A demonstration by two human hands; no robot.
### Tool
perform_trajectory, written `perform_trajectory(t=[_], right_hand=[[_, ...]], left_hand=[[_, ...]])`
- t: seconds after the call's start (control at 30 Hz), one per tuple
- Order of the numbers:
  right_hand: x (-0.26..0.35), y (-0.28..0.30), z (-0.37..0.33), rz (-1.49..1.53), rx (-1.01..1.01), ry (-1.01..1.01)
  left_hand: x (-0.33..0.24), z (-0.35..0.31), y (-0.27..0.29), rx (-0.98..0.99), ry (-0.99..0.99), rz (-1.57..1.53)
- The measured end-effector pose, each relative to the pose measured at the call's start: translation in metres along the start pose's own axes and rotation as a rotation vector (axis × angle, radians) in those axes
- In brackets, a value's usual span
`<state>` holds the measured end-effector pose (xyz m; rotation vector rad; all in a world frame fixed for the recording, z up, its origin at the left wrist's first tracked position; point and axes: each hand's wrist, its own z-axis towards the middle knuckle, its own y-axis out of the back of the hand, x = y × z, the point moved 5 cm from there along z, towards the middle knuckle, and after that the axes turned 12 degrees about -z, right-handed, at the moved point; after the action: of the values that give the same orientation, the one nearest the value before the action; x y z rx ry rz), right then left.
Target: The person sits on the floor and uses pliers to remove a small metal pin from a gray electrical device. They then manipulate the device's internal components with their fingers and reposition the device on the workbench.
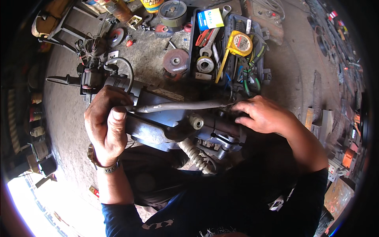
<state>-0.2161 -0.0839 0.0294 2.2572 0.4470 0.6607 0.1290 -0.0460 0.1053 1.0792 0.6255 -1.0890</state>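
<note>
2 hands on 1 power tool (grey)

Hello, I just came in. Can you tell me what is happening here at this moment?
A person is working on a large dark power tool held across their lap above a dirty workshop floor. The left hand grips one end of its body, thumb on top. The right hand rests on the other end, fingers touching the housing. A grey cable runs along the top of the tool between both hands. Behind it lies an open toolbox holding a yellow tape measure, wrenches and pliers.
</note>
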Motion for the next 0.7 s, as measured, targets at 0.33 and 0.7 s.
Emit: perform_trajectory(t=[0.33, 0.7], right_hand=[[-0.008, -0.01, 0.005, -0.022, 0.047, 0.033], [-0.004, -0.016, 0.007, -0.082, 0.147, 0.105]], left_hand=[[-0.005, 0.001, -0.002, 0.046, -0.03, 0.091], [-0.008, -0.004, 0.002, 0.177, -0.118, 0.114]])
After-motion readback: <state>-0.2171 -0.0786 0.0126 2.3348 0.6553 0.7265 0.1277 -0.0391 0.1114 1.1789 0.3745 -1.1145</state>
